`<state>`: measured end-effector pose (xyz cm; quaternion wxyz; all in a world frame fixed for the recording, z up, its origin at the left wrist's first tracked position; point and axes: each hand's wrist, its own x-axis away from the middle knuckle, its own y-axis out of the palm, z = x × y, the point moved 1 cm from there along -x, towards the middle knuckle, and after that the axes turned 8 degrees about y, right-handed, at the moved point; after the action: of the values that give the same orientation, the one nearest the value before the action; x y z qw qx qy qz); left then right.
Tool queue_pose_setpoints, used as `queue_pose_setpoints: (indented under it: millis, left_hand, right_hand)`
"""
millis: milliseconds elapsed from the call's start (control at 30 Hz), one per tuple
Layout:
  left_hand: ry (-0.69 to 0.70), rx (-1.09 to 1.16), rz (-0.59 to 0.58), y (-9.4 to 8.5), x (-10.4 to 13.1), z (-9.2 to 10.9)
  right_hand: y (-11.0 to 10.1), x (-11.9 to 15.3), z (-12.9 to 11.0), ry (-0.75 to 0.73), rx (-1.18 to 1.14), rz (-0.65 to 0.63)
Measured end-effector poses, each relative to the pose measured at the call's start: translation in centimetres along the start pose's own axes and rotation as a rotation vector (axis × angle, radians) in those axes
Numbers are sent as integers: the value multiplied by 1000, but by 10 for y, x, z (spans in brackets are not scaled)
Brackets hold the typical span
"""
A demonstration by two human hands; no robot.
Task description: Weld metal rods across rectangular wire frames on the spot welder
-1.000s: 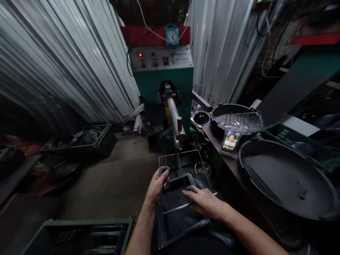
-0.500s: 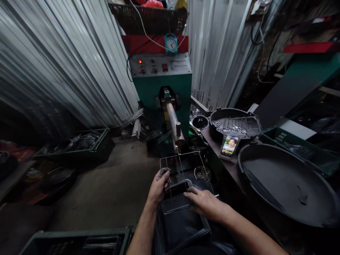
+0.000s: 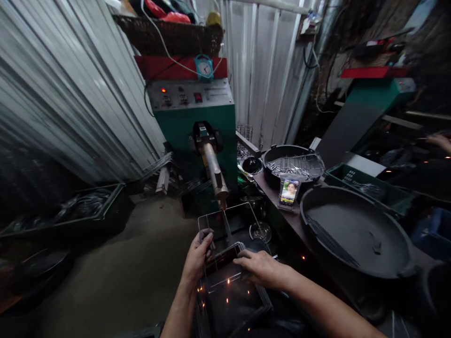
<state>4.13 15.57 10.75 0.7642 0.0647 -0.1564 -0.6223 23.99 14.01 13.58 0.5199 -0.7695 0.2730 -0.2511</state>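
My left hand (image 3: 201,249) is closed on the left side of a thin wire frame (image 3: 235,205). On the frame's right part lies my right hand (image 3: 259,267), its fingers bent around a wire. The frame's far edge sits at the tip of the metal arm (image 3: 215,176) of a green machine (image 3: 197,115) with a lit red light. Below my hands, a stack of rectangular wire frames (image 3: 266,300) rests over dark cloth. Orange sparks are scattered over that stack and cloth.
On the right bench stand a large black pan (image 3: 355,230), a pan of small wire parts (image 3: 294,162) and a phone (image 3: 289,191). A green crate (image 3: 95,211) sits at left. Another person's hand (image 3: 440,141) shows at far right.
Orange sparks have appeared below the frame and at right. The view has turned right, so the machine and hands sit further left. Another person's hand has come into view. Both my hands keep their hold.
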Motion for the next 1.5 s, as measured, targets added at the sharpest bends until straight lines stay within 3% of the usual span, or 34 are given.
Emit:
queue_pose_setpoints:
  millis: [267,500,700,933,1300,1400,1500]
  left_hand:
    - [57,-17,28,-5,-26,7]
    - [114,-43,24,-4,-69,30]
    - [139,7,47,-9,-115,39]
    - [130,37,97,-15,-146,42]
    - [136,14,144,-17,-153,46]
    - [149,3,158,-18,-144,49]
    - [158,10,150,-20,-128,46]
  right_hand:
    - [-3,-26,14,24,4,126]
    - [-16,-41,61,115,-182,387]
    - [-24,-76,91,68,-380,597]
    - [-31,-109,102,35,-393,648]
    - [-54,-117,96,87,-204,558]
    - [-48,-97,93,140,-404,721]
    - [-8,-64,97,325,-704,896]
